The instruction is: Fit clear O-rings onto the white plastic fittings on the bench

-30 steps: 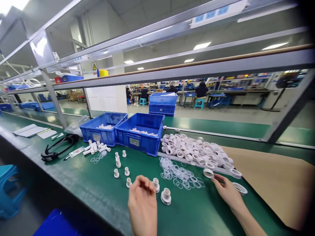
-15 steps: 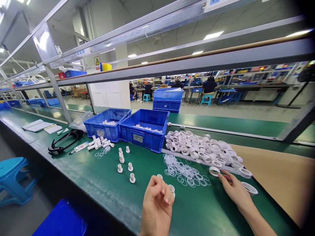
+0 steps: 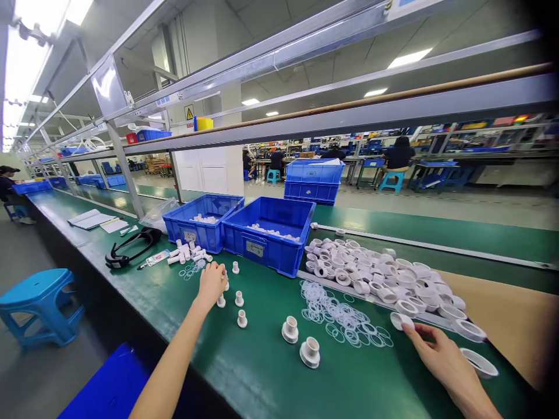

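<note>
the right hand [image 3: 441,354] has thumb and fingertips pinched on a white ring [image 3: 400,321], just in front of the ring heap [image 3: 375,270]; the left hand [image 3: 212,286] is bunched narrow over a small flanged piece [image 3: 226,284], but i cannot tell whether it grips it. the ring looks light, stiff and smooth, maybe a little slippery, best taken across its wall; the flanged piece seems light and rigid too, easiest by its neck. four other small ones stand around that hand on the worktop [image 3: 358,387], and two larger flanged pieces [image 3: 290,330] stand between the hands. one loose ring [image 3: 479,363] lies by the right wrist. the heap and the thin clear rings [image 3: 340,317] are too many to count. beyond sit two blue bins [image 3: 277,257] holding white parts
</note>
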Available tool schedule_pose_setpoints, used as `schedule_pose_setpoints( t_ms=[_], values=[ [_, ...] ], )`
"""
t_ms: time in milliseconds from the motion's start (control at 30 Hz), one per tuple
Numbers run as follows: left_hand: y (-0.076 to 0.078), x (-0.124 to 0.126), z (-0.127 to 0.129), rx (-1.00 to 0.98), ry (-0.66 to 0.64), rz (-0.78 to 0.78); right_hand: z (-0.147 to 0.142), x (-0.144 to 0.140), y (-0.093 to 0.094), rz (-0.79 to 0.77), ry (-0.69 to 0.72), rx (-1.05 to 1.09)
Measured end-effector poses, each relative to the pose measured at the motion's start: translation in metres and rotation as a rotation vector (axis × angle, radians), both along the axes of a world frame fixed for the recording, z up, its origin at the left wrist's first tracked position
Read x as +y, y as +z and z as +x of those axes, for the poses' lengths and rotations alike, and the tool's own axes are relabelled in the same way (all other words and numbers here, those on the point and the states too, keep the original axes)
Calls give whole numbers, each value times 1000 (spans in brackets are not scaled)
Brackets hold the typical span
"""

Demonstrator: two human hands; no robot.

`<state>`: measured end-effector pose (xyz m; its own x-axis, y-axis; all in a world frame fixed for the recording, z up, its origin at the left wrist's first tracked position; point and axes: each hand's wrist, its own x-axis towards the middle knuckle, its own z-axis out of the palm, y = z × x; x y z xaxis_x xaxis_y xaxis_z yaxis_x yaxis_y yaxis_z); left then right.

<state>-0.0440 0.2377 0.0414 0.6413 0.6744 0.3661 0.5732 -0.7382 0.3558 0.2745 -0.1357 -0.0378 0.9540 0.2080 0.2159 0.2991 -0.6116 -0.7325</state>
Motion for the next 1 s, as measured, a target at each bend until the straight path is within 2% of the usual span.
schedule_pose_setpoints(
  t_ms=[133,200,267,367,433,500,567,633,700,767,833,900,1000],
  values=[
    [-9,7,0,121,21,34,1,-3,11,4,8,130],
    [-3,3,1,132,25,42,0,-4,19,8,2,156],
    [10,-11,1,102,14,57,-4,-4,26,17,-20,150],
    [34,-57,0,12,-97,79,-14,-5,39,45,-49,101],
    [41,-100,-2,-25,-257,73,-23,-4,48,71,-42,56],
    [36,-144,-4,-6,-441,51,-33,-3,58,104,-12,21],
    [17,-179,-3,59,-623,39,-47,-2,69,143,31,12],
    [-7,-201,0,148,-742,47,-64,-1,79,191,114,15],
    [-28,-211,4,211,-785,41,-85,-2,87,192,253,19],
    [-38,-212,6,208,-793,-20,-108,-4,94,116,429,6],
    [-37,-211,4,140,-785,-141,-132,-5,99,-5,594,-24],
    [-29,-208,-2,48,-756,-282,-155,-3,103,-119,740,-45],
    [-17,-202,-11,-83,-685,-449,-183,8,104,-275,892,-42]
  ],
)
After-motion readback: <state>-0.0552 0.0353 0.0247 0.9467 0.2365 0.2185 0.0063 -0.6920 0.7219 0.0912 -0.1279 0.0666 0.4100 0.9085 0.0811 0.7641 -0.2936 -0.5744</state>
